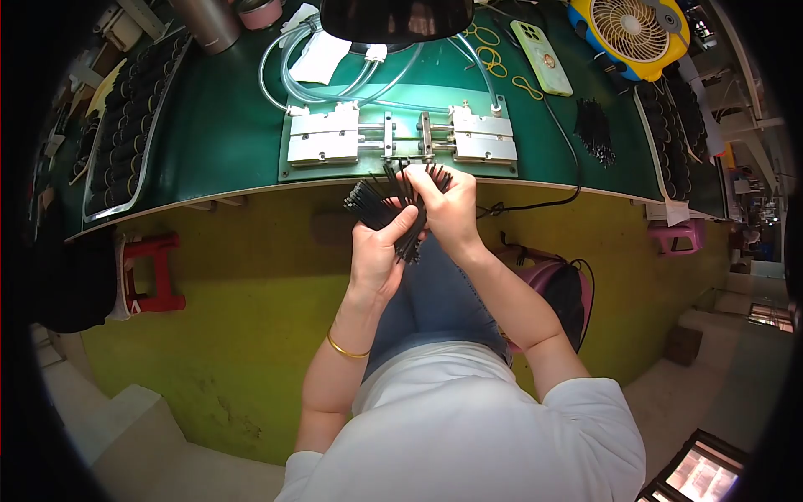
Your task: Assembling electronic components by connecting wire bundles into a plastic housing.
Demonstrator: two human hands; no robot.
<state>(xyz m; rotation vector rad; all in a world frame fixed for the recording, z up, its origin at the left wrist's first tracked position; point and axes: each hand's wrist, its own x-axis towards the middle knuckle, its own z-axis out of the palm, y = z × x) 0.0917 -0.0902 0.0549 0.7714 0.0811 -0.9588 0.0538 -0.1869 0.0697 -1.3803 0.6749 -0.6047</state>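
Observation:
My left hand (376, 251) is closed round a thick bundle of short, thin black wires (372, 205), which fan out to the upper left and poke out below the palm. From the right, my right hand (452, 209) closes on the upper part of the same bundle, thumb and fingers pinched together, with several wire ends showing past the fingers. Just beyond both hands, at the table's front edge, stands a metal fixture with two silver pneumatic blocks (324, 138) (483, 138) facing each other on a plate (368, 96). How many wires each hand grips cannot be told.
Clear air hoses (293, 79) loop behind the fixture under a dark lamp head (397, 17). Right of it lie yellow rubber bands (489, 60), a green phone (542, 58), another black wire pile (595, 134) and a yellow-blue fan (631, 33). Trays of black coils (134, 125) flank the table.

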